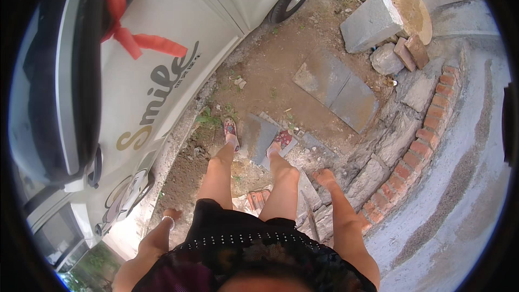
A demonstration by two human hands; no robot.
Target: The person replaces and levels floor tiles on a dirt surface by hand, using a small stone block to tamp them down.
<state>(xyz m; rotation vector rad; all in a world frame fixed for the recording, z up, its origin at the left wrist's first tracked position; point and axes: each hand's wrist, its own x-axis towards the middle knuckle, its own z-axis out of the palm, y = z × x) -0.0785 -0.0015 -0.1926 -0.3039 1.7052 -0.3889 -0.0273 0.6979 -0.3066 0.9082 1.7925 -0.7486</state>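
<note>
My left hand (173,214) hangs low beside my left thigh, a pale beaded bracelet (172,225) at its wrist. It is small and foreshortened, so the set of its fingers is unclear; nothing held shows in it. Bare soil (184,181) lies below and ahead of it. On the other side my right hand (324,177) hangs loosely over the rough stone edging (369,178), empty, with its fingers partly showing and apart. Between the hands, my feet in red patterned shoes (281,139) stand on and beside a grey slab (258,135).
A pale vehicle (162,21) with a red ribbon (157,43) on its mirror stands along the left. Ahead lie flat grey slabs (338,89). A concrete block (370,21) and loose stones (386,58) sit farther right. A curved brick border (411,159) runs along the right.
</note>
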